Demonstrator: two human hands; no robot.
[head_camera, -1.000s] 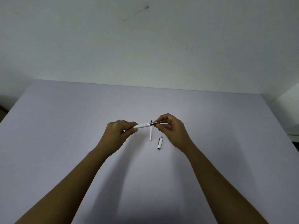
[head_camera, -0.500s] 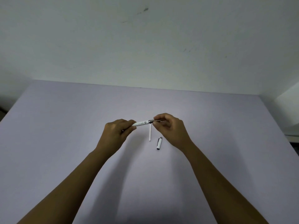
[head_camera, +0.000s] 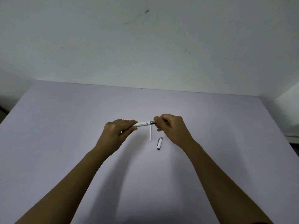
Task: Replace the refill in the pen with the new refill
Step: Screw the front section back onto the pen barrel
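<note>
I hold a white pen barrel (head_camera: 143,124) level above the table, between both hands. My left hand (head_camera: 117,131) pinches its left end. My right hand (head_camera: 170,126) is closed around the dark metal front section at the barrel's right end, which is mostly hidden by the fingers. A thin white refill (head_camera: 150,134) lies on the table just below the pen, pointing away from me. The white pen cap (head_camera: 159,143) with a dark end lies to the right of the refill, near my right wrist.
The pale lilac table (head_camera: 64,135) spreads wide around my hands. A white wall stands behind its far edge. A white object (head_camera: 291,110) sits past the table's right edge.
My right hand has slid left along the front section until its fingers meet the barrel's metal ring. The dark part that showed between the hands is now covered. Refill and cap have not moved.
</note>
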